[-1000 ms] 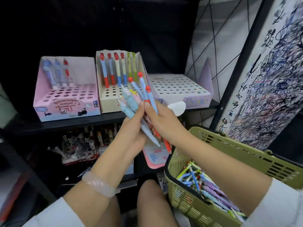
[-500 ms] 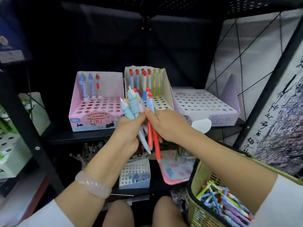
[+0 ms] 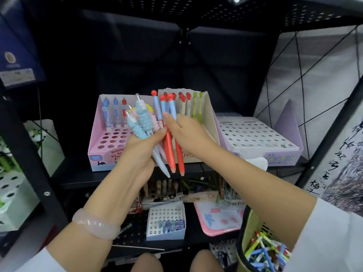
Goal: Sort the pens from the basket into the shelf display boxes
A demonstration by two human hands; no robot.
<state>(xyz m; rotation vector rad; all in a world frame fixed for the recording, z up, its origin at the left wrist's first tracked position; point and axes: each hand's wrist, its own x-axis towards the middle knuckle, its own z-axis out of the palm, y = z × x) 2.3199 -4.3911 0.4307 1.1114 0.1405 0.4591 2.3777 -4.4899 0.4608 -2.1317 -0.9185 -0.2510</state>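
My left hand (image 3: 140,154) grips a bunch of pens (image 3: 144,122), among them chunky blue and pink ones. My right hand (image 3: 188,132) pinches the blue-and-red pens (image 3: 170,150) in that bunch, right in front of the cream display box (image 3: 209,116). That box holds a back row of red-capped and green pens. The pink display box (image 3: 98,138) to its left holds three pens at the back. The lilac display box (image 3: 261,140) on the right shows only holes. The green basket (image 3: 248,230) at bottom right holds several loose pens.
The boxes stand on a black metal shelf (image 3: 82,179). On the shelf below sit a small white pen box (image 3: 167,224) and a pink tray (image 3: 216,218). A black upright post (image 3: 29,150) stands at the left. A scribbled white board (image 3: 341,165) leans at the right.
The view has tilted up and closed in on the shelf. Both hands have risen with the pens toward the cream box, and my right hand has drawn the blue-and-red pens apart from the bunch.
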